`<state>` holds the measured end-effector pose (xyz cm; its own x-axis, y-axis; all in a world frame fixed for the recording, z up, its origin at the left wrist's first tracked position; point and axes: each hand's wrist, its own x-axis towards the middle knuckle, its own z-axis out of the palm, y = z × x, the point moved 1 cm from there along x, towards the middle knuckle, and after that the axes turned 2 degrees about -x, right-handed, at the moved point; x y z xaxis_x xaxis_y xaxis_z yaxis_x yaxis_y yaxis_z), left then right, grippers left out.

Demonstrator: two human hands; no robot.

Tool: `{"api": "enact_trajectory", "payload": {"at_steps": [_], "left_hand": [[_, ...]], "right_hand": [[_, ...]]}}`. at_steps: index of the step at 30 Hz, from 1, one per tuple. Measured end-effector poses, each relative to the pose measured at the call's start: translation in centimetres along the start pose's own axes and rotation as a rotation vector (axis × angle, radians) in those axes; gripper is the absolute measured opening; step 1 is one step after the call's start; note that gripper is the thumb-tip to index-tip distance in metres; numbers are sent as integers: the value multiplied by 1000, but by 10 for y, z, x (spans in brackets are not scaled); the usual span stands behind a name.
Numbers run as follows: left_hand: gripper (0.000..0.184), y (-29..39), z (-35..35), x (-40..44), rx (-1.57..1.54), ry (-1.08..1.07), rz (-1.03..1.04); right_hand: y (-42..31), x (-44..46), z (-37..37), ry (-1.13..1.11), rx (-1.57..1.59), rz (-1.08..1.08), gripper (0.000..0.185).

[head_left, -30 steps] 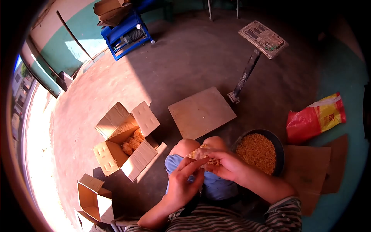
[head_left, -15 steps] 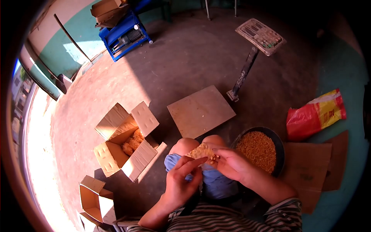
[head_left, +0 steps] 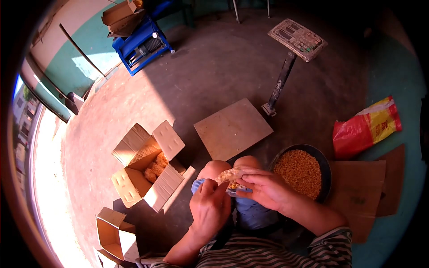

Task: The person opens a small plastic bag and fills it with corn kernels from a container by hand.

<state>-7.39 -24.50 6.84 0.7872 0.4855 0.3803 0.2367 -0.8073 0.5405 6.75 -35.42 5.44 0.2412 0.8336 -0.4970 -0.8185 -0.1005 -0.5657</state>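
Above my lap, both hands hold what looks like a partly stripped corn cob (head_left: 229, 174), pale and bumpy. My left hand (head_left: 209, 205) is closed, its fingertips pressed against the near left end. My right hand (head_left: 267, 190) is wrapped round the right end, with the thumb turned inward. Loose yellow kernels (head_left: 234, 184) show just under the cob, between the hands; what supports them is partly hidden. To the right of my right hand stands a dark round basin (head_left: 328, 178) filled with corn kernels (head_left: 298, 172).
An open cardboard box (head_left: 165, 187) with orange-brown pieces stands left; another box (head_left: 110, 232) sits nearer. Ahead lies a scale platform (head_left: 233, 127) with its display post (head_left: 281, 82). A red-yellow sack (head_left: 364, 129) and flat cardboard (head_left: 357, 192) lie right. A blue motor machine (head_left: 143, 47) stands behind.
My left hand has turned, its knuckles now facing up. The cob has tilted, and my right fingers have shifted around it, showing loose kernels below. The view has moved slightly.
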Motion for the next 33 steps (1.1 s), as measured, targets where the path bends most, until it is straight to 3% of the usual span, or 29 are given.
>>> {"api": "enact_trajectory", "payload": {"at_steps": [13, 18, 21, 25, 31, 33], "left_hand": [[42, 1, 13, 7, 11, 139, -19], [39, -1, 16, 6, -190, 35, -191], [44, -4, 12, 4, -212, 81, -69], [48, 0, 5, 4, -264, 32, -51], [45, 6, 4, 8, -342, 8, -62], [44, 7, 3, 8, -373, 40, -96]], "right_hand": [[10, 1, 4, -59, -1, 32, 35], [19, 8, 0, -100, 76, -28, 28], [6, -5, 13, -94, 57, -32, 27], [10, -2, 7, -150, 81, -59, 29], [18, -2, 5, -239, -109, -36, 34], [13, -6, 5, -224, -248, -126, 37]]}}
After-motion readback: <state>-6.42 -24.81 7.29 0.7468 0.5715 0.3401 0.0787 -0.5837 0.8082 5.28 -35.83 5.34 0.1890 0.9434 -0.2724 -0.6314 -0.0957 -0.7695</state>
